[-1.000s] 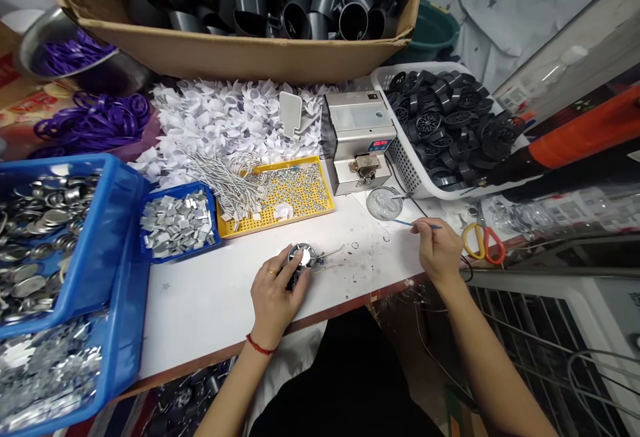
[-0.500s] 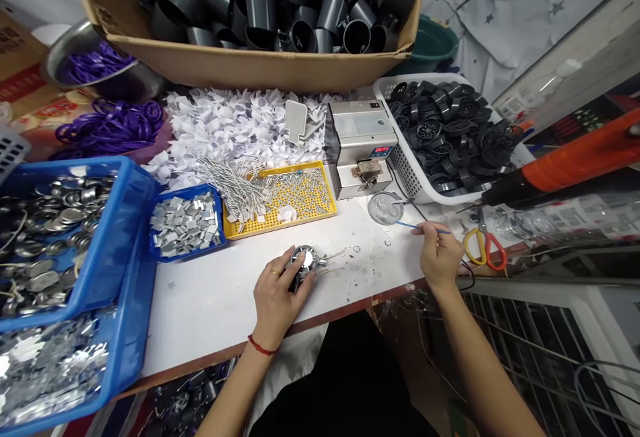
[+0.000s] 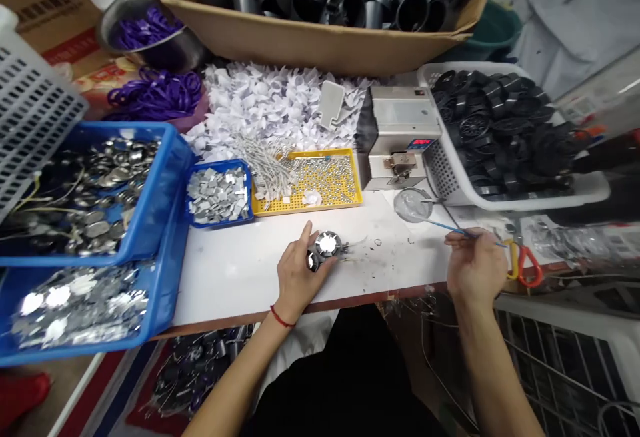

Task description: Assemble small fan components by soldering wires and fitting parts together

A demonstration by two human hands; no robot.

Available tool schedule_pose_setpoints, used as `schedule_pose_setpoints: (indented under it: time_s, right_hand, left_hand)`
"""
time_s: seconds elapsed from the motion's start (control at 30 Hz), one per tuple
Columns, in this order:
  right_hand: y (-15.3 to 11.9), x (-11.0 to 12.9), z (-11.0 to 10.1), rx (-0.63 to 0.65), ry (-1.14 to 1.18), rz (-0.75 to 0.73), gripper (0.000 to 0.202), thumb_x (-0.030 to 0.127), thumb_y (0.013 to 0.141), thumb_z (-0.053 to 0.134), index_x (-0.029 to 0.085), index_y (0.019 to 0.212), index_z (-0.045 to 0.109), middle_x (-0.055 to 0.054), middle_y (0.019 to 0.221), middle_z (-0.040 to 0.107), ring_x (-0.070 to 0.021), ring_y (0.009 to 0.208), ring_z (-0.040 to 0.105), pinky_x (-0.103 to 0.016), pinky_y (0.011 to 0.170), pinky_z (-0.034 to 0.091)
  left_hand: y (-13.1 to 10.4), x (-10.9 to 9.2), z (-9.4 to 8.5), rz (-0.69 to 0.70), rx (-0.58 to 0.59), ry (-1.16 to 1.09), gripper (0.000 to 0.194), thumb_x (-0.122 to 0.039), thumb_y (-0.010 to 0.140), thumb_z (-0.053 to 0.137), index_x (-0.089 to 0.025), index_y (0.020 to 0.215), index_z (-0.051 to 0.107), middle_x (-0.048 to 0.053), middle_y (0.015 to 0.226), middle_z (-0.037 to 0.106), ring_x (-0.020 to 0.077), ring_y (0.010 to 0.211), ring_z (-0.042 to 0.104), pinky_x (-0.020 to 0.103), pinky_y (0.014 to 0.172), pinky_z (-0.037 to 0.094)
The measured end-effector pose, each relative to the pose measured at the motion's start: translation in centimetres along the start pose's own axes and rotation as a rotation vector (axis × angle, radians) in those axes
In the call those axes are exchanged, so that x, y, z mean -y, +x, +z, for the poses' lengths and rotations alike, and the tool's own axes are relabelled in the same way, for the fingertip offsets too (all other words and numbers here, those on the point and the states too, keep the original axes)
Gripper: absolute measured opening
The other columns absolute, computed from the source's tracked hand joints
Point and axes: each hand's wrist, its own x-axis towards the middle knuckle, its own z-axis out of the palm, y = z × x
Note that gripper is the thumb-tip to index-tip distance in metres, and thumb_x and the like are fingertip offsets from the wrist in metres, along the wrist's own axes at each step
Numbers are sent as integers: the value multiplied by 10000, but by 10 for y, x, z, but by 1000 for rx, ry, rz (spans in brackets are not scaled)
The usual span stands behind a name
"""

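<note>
My left hand (image 3: 300,274), with a red string at its wrist, rests on the white worktop (image 3: 225,277). Its thumb and fingers curve round a small round black part (image 3: 343,248) with a shiny silver disc on top and thin pale wires trailing right. A second shiny round piece (image 3: 313,261) sits partly under the fingers. Over to the right, my right hand (image 3: 475,267) is closed on a thin blue stick (image 3: 445,226). The stick's far end reaches the rim of a shallow round dish (image 3: 413,205) holding something clear and glossy.
Behind stand a yellow tray (image 3: 320,207) of tiny metal bits and wires, a small blue tray (image 3: 220,225) of metal plates, and a metal machine (image 3: 400,124). A white basket (image 3: 450,170) of black parts stands right, near scissors (image 3: 527,267). Blue bins (image 3: 170,190) line the left.
The whole view has shifted, so things sit further right. My left fingers have come off the top of the silver disc. My right hand has turned its palm more upward with the stick.
</note>
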Motion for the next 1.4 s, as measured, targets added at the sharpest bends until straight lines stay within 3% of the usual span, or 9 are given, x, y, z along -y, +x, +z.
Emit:
schedule_pose_setpoints:
  time_s: [0.13,0.2,0.5,0.63,0.87,1.03,1.17,1.4]
  right_hand:
    - [-43,22,41,400,-136,-169,229,318,951,504,175,825,630,-12,754,633,-135,651,625,-303,643,486]
    - [-56,24,55,540,-199,-280,220,243,969,454,184,862,636,-17,760,634,-144,699,626,-305,653,490]
    - [-53,25,64,734,-353,-507,191,134,941,430,195,896,605,-26,759,619,-168,737,596,-326,667,479]
    - [-47,47,79,976,-474,-718,142,104,925,458,190,906,570,-37,765,623,-168,717,556,-314,662,458]
    - [-35,76,123,1292,-855,-867,193,155,941,449,181,777,548,-34,690,572,-175,629,467,-308,587,353]
    - [-30,82,131,1371,-931,-841,187,138,931,462,170,767,545,-32,695,573,-167,609,461,-298,567,313]
    - [-29,81,126,1352,-971,-811,223,166,950,436,172,749,531,-50,717,592,-176,633,478,-306,569,315]
    - [-27,75,117,1268,-838,-814,221,209,978,399,196,795,522,-34,712,592,-174,646,499,-305,585,361]
  left_hand:
    - [-3,-2,1,-24,13,-11,810,-462,825,688,-224,1482,277,60,1137,715,208,901,657,332,789,543]
    - [-5,-3,1,-33,12,-9,797,-466,826,686,-222,1474,291,61,1130,716,204,898,657,328,797,541]
    - [-6,-4,2,-42,12,-26,789,-454,810,708,-219,1457,321,56,1134,714,201,907,656,328,820,539]
    - [-6,-3,2,-44,11,-32,783,-475,811,700,-210,1452,335,63,1115,718,200,894,657,329,820,538]
    - [-6,-5,2,-44,6,-32,742,-476,816,690,-203,1428,372,58,1073,723,203,901,658,332,815,537]
    - [-7,-5,3,-53,-1,-24,771,-487,788,717,-209,1422,376,52,1076,726,198,873,657,332,800,540]
    - [-8,-4,3,-61,-1,-36,773,-491,791,712,-230,1430,365,45,1106,721,197,881,654,336,814,537]
    - [-7,-3,3,-61,11,-44,754,-508,810,683,-229,1432,363,58,1095,723,213,880,657,351,809,530]
